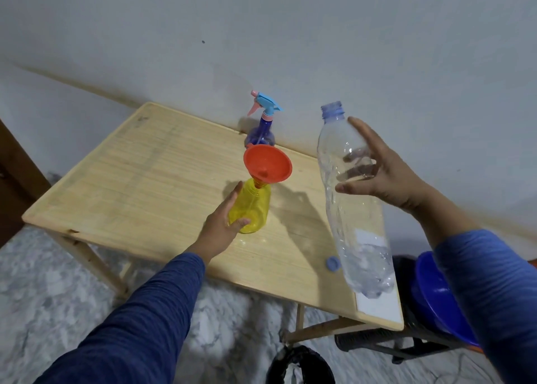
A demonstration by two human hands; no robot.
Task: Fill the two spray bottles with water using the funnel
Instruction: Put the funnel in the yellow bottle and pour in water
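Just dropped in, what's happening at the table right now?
A person is filling spray bottles. The left hand steadies the yellow spray bottle, which stands on the wooden table with the orange funnel in its neck. The right hand holds the clear water bottle up, uncapped and roughly upright, not pouring; a little water shows at its bottom. Its blue cap lies on the table. The blue spray bottle stands by the wall, sprayer on.

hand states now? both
Left hand: holding the yellow spray bottle.
Right hand: holding the clear water bottle, uncapped, upright.
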